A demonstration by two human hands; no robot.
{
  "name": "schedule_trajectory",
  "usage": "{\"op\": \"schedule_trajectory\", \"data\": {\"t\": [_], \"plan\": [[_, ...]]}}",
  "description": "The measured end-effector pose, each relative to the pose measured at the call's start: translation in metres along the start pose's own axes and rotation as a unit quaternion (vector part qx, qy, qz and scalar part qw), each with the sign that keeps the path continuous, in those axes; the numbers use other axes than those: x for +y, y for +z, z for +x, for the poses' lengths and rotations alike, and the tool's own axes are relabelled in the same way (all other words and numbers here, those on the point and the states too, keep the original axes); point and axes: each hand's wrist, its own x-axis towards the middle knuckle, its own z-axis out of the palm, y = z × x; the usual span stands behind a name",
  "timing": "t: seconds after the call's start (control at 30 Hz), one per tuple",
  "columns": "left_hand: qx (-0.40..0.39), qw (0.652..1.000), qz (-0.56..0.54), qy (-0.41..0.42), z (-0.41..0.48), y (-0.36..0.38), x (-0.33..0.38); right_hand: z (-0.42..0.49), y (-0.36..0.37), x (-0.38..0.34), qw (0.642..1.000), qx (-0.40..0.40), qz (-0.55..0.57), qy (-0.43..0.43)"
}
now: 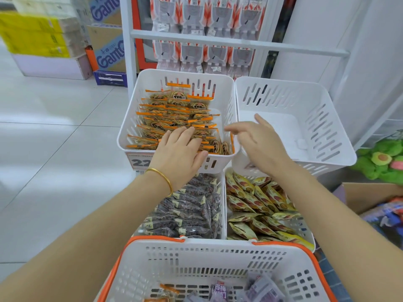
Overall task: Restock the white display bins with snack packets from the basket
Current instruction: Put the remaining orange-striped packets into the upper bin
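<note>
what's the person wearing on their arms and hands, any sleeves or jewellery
Both arms are bare as far as the view shows, with no sleeves and no gloves. The left hand has a thin plain gold bangle round its wrist. The right hand and its wrist carry nothing. No rings or watch show on either hand.

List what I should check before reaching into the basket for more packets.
1. Right hand free: ok, open, holding nothing.
2. Left hand free: ok, fingers lie flat on the orange-edged packets.
3. Upper right bin has room: ok, no packets inside.
4. Basket has stock: ok, purple packets visible.
5. Amount left in basket: cannot tell, the frame cuts it off.
</note>
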Motion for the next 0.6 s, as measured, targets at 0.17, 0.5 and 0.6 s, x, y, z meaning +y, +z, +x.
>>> {"op": "schedule_trajectory", "data": {"t": [0.17, 0.5, 0.6], "plan": [[0.029, 0.998, -0.04, 0.036, -0.063, -0.008, 0.016, -0.08, -0.008, -0.008, 0.992, 0.031, 0.118, 0.043], [-0.251, 0.967, -0.021, 0.023, -0.231, 0.033, 0.052, -0.244, 0.144, -0.009, 0.913, -0.341, 0.181, 0.134], [-0.317, 0.948, 0.009, 0.013, -0.26, 0.042, 0.053, -0.284, 0.183, 0.004, 0.876, -0.453, 0.104, 0.131]]}}
